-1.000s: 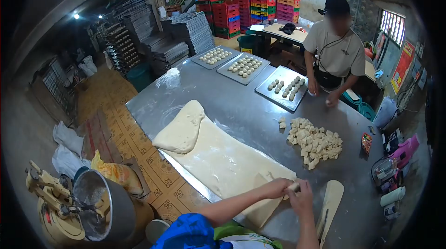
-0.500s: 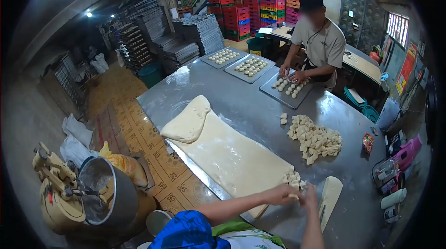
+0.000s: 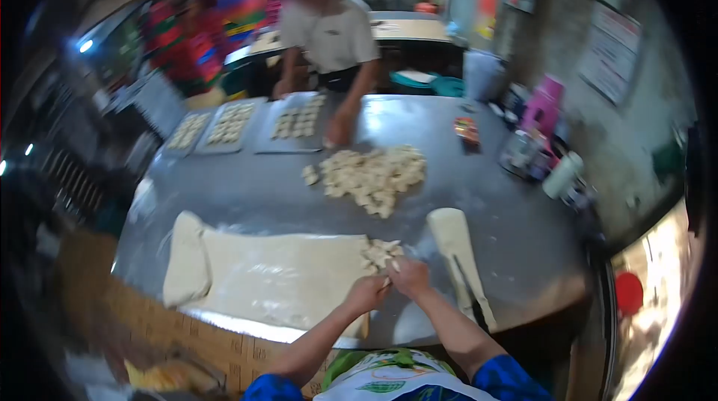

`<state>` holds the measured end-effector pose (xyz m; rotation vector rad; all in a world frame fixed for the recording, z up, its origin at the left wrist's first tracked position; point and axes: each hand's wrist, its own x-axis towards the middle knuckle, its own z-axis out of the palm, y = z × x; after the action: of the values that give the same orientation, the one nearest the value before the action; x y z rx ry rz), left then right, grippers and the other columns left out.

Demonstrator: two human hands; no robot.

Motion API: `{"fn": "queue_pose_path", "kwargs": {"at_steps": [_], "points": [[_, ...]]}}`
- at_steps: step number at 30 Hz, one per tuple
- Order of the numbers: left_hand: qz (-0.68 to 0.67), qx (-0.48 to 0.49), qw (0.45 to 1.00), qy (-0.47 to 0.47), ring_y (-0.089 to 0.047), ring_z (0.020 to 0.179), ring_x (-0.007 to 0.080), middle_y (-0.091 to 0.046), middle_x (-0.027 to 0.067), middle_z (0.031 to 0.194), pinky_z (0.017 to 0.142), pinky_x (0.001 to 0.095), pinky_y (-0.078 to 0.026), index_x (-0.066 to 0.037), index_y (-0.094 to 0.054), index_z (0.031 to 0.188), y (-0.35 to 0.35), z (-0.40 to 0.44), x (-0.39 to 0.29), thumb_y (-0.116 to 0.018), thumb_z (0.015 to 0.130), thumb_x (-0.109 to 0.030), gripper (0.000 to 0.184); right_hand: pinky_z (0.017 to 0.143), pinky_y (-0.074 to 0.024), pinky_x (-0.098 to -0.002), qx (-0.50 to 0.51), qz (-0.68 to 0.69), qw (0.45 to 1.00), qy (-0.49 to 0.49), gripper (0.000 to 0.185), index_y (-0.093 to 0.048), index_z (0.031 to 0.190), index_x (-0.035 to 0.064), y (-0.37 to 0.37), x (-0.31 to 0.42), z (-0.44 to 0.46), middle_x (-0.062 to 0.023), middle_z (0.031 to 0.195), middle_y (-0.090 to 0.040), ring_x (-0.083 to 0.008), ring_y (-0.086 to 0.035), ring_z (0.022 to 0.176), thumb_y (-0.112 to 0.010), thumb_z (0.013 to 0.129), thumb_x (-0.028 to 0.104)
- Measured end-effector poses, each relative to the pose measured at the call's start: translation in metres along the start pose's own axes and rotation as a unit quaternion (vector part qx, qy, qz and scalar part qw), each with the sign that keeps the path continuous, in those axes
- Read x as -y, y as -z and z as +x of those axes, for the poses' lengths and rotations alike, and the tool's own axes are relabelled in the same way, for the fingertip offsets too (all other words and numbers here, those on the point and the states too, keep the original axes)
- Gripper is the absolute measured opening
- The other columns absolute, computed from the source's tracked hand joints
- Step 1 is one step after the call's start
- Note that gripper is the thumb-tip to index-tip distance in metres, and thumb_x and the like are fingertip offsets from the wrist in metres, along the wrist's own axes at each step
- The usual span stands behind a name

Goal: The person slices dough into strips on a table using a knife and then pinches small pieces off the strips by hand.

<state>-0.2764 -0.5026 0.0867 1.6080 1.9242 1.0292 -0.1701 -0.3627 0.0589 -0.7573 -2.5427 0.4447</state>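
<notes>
From my remote view, the nearest worry is the knife [image 3: 465, 279] by the strip [image 3: 447, 233]: its dark handle points to the table's [image 3: 523, 244] near edge, beside the right forearm, so an outward elbow swing could knock it off.

The right hand [image 3: 409, 277] and left hand [image 3: 366, 294] meet at the sheet's [image 3: 284, 274] right end. Fingers on both are bent inward, but blur and overlap hide whether they grip dough; I can't tell. If they press down there, the loose pieces [image 3: 380, 253] could flatten or stick together, since these lie crowded against that end.

The sheet runs left along the near edge, 1 end folded thick. A sideways drag could hang it over, or pull it uneven.

Farther out, the pile [image 3: 378, 176] is heaped, and touching pieces could fuse if left. 1 hand of the co-worker [image 3: 340, 130] is just beyond it, near 3 trays [image 3: 267, 145] of dough balls; a careless brush could roll some together.
</notes>
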Motion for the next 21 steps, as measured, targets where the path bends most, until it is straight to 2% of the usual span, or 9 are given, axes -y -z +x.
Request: {"fn": "queue_pose_path", "kwargs": {"at_steps": [1, 4, 6, 9, 11, 16, 18, 19, 21], "points": [[0.01, 0.048, 0.998, -0.032, -0.065, 0.069, 0.0312, -0.072, 0.0122, 0.087, 0.065, 0.0398, -0.05, -0.009, -0.07, 0.104, 0.007, -0.003, 0.0, -0.057, 0.084, -0.012, 0.024, 0.062, -0.0486, -0.0492, 0.108, -0.073, 0.988, -0.079, 0.031, -0.066, 0.092, 0.0074, -0.009, -0.016, 0.002, -0.0152, 0.078, -0.066, -0.0401, -0.061, 0.064, -0.068, 0.086, 0.037], [-0.118, 0.059, 0.991, -0.004, -0.066, 0.071, 0.0311, -0.073, 0.0113, 0.088, 0.067, 0.0399, -0.05, -0.011, -0.068, 0.118, 0.013, -0.005, 0.024, -0.06, 0.082, -0.008, 0.037, 0.067, -0.0486, -0.0485, 0.093, 0.039, 0.979, -0.176, 0.039, -0.063, 0.104, 0.0074, 0.004, -0.029, 0.0, -0.0147, 0.092, -0.067, -0.0379, -0.064, 0.077, -0.067, 0.086, 0.042], [-0.241, -0.059, 0.967, 0.05, -0.065, 0.07, 0.0292, -0.072, 0.0124, 0.089, 0.067, 0.0384, -0.049, -0.007, -0.066, 0.123, 0.0, 0.004, 0.069, -0.063, 0.079, -0.004, 0.045, 0.073, -0.0487, -0.0461, 0.008, 0.096, 0.995, 0.04, 0.045, -0.059, 0.112, 0.0069, 0.029, 0.004, 0.003, -0.0142, 0.103, -0.065, -0.0358, -0.064, 0.086, -0.067, 0.086, 0.043], [-0.233, -0.173, 0.956, -0.037, -0.065, 0.072, 0.0284, -0.072, 0.0131, 0.089, 0.068, 0.0375, -0.05, -0.004, -0.068, 0.117, 0.007, 0.036, 0.028, -0.063, 0.079, -0.005, 0.039, 0.075, -0.0488, -0.0438, 0.153, 0.164, 0.974, -0.04, 0.045, -0.059, 0.109, 0.0071, 0.033, 0.028, 0.012, -0.0128, 0.103, -0.065, -0.0348, -0.064, 0.086, -0.068, 0.085, 0.044], [-0.226, -0.284, 0.926, -0.1, -0.065, 0.074, 0.0277, -0.072, 0.0137, 0.089, 0.07, 0.0367, -0.05, -0.001, -0.07, 0.111, 0.002, 0.038, 0.001, -0.064, 0.079, -0.006, 0.033, 0.075, -0.0481, -0.0429, 0.142, 0.269, 0.949, 0.076, 0.044, -0.059, 0.109, 0.0073, 0.022, 0.032, 0.008, -0.012, 0.104, -0.065, -0.0334, -0.063, 0.086, -0.069, 0.084, 0.042], [-0.141, -0.037, 0.988, 0.045, -0.065, 0.079, 0.0287, -0.072, 0.012, 0.09, 0.073, 0.0362, -0.05, 0.001, -0.072, 0.103, 0.015, 0.034, 0.019, -0.063, 0.079, -0.005, 0.026, 0.075, -0.0479, -0.0428, -0.011, 0.235, 0.972, -0.024, 0.04, -0.059, 0.109, 0.0077, 0.034, 0.04, 0.013, -0.0119, 0.105, -0.066, -0.0322, -0.064, 0.088, -0.068, 0.084, 0.038], [0.026, 0.071, 0.98, 0.184, -0.065, 0.084, 0.0294, -0.072, 0.0106, 0.092, 0.075, 0.0354, -0.051, -0.001, -0.072, 0.101, 0.009, 0.032, -0.005, -0.063, 0.078, -0.004, 0.025, 0.075, -0.048, -0.043, 0.045, 0.197, 0.977, -0.061, 0.039, -0.059, 0.109, 0.0076, 0.04, 0.021, 0.012, -0.0123, 0.105, -0.066, -0.0324, -0.064, 0.088, -0.068, 0.084, 0.037], [0.028, 0.07, 0.98, 0.183, -0.065, 0.084, 0.0294, -0.072, 0.0106, 0.092, 0.075, 0.0354, -0.051, -0.001, -0.072, 0.101, 0.01, 0.025, -0.014, -0.063, 0.078, -0.004, 0.025, 0.075, -0.0481, -0.0432, 0.102, 0.159, 0.978, -0.093, 0.039, -0.059, 0.109, 0.0075, 0.043, 0.008, 0.014, -0.0128, 0.106, -0.066, -0.0326, -0.064, 0.088, -0.068, 0.084, 0.036], [0.018, 0.037, 0.994, -0.102, -0.065, 0.08, 0.03, -0.072, 0.0119, 0.092, 0.074, 0.0359, -0.051, -0.001, -0.072, 0.102, 0.006, 0.008, -0.022, -0.061, 0.078, -0.002, 0.027, 0.076, -0.0482, -0.0436, 0.21, 0.082, 0.961, -0.161, 0.038, -0.059, 0.11, 0.0073, 0.05, -0.012, 0.019, -0.0137, 0.106, -0.066, -0.033, -0.063, 0.089, -0.068, 0.085, 0.034]]}}
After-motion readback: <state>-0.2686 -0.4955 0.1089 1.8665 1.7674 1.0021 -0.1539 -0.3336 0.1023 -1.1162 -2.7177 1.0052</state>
